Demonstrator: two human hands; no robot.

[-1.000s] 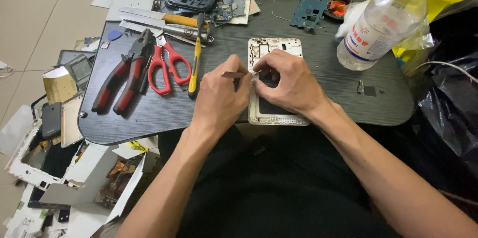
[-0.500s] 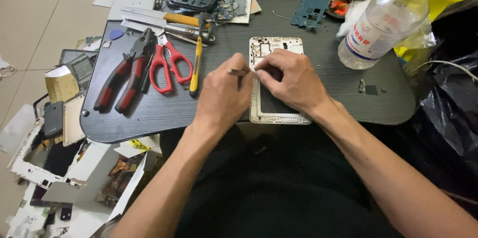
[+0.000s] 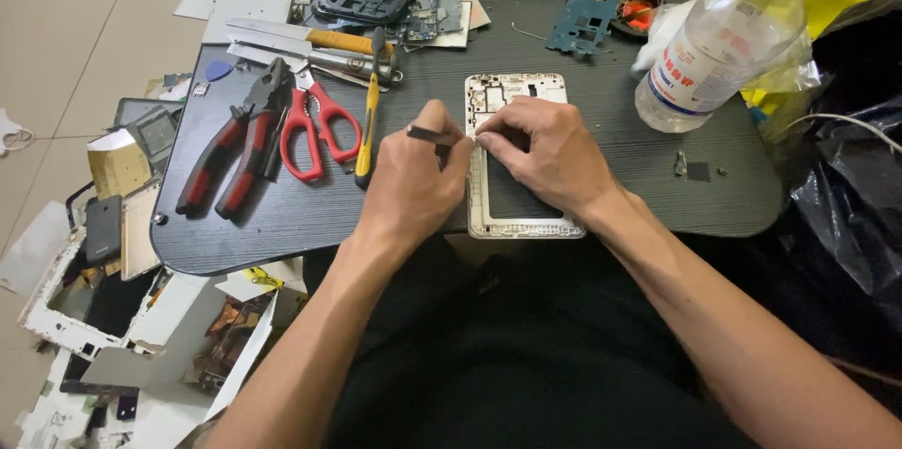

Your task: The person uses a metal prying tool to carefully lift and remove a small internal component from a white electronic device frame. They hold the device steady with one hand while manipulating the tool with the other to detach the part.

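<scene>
Our left hand grips closed a thin dark tool beside the white phone frame; our right hand presses on the frame with fingers bent, holding nothing.

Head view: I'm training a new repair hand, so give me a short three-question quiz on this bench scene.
1. True or false: the left hand holds a thin dark tool.
2. What does the right hand press on? A) clear plastic bottle B) white phone frame C) red-handled scissors
3. Fill in: the yellow-handled screwdriver lies directly right of the ____.

Key: 1 true; 2 B; 3 red-handled scissors.
</scene>
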